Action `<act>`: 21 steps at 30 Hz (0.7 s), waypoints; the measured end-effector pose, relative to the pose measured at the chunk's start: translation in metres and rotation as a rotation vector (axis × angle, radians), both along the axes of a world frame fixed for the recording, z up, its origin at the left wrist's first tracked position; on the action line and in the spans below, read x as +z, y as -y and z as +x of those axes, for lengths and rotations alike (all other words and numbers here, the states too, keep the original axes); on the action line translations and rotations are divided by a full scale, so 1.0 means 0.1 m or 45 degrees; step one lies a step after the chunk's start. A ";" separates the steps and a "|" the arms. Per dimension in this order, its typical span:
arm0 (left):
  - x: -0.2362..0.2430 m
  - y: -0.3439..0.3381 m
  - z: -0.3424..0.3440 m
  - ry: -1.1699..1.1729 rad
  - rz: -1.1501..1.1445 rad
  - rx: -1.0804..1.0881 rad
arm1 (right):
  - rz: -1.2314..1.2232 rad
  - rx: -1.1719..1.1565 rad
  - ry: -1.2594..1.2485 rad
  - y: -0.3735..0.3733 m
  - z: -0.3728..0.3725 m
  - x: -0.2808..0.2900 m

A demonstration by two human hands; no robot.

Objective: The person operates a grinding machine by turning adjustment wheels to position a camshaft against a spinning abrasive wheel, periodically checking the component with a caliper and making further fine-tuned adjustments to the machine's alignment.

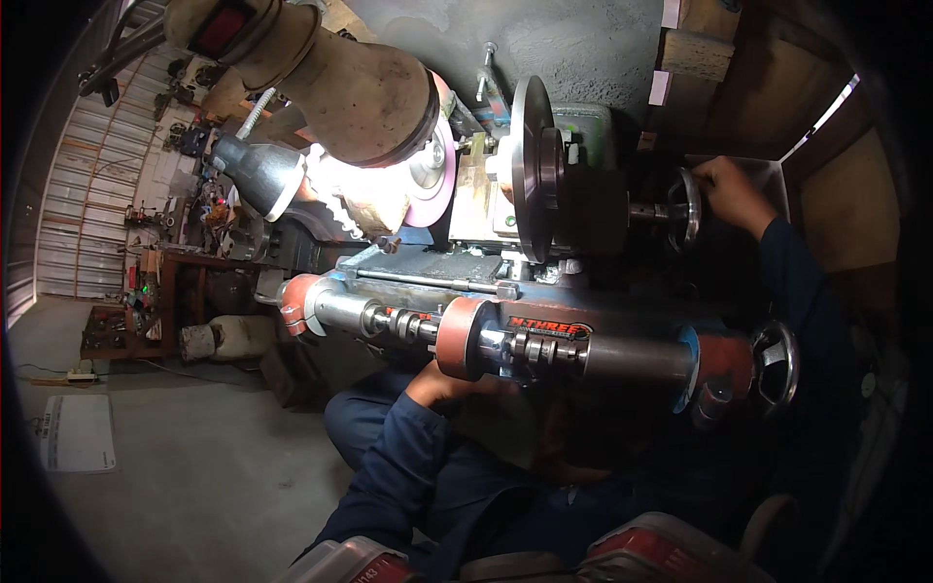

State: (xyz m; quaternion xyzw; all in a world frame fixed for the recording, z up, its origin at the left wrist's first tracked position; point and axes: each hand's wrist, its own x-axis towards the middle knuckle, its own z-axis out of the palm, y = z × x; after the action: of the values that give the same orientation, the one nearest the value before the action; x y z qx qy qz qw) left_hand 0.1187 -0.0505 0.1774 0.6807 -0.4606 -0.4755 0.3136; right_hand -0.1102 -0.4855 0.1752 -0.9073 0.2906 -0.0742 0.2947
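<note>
My left hand (437, 386) reaches under the middle red collar (462, 335) of a long horizontal fixture; its fingers are hidden behind it. A shaft with several steel lobes (539, 352) runs through that collar, between steel sleeves (637, 362). At the upper right my right hand (729, 194) has its fingers closed on the rim of a chrome handwheel (690, 223). A large steel disc (530, 117) stands left of that wheel, beside a pink grinding wheel (437, 189), which is lit brightly by a black lamp (253, 170).
A second chrome handwheel (782, 374) sits at the fixture's right end. A dirty machine housing (360, 102) hangs above. At left are a cluttered wooden bench (175, 335) and a pale cylinder (238, 338) on the floor. Wooden panels (846, 185) close in the right side.
</note>
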 end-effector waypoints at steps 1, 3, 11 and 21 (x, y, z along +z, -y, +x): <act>0.02 0.02 -0.01 0.059 -0.108 -0.051 | -0.015 -0.058 -0.082 0.00 0.00 -0.01; 0.08 0.07 -0.03 0.040 -0.032 -0.037 | -0.016 -0.032 -0.096 -0.03 -0.02 -0.04; 0.25 0.17 -0.12 0.223 -0.194 -0.063 | 0.205 0.322 -0.135 0.07 -0.11 -0.45; 0.23 -0.03 -0.01 -0.137 0.059 0.041 | -0.113 0.065 -0.131 -0.05 -0.04 0.07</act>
State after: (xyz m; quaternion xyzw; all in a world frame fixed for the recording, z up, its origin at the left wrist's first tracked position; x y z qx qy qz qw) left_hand 0.1181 -0.0475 0.2000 0.6685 -0.4211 -0.5168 0.3298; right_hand -0.1142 -0.4803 0.1825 -0.9292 0.2787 -0.0329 0.2406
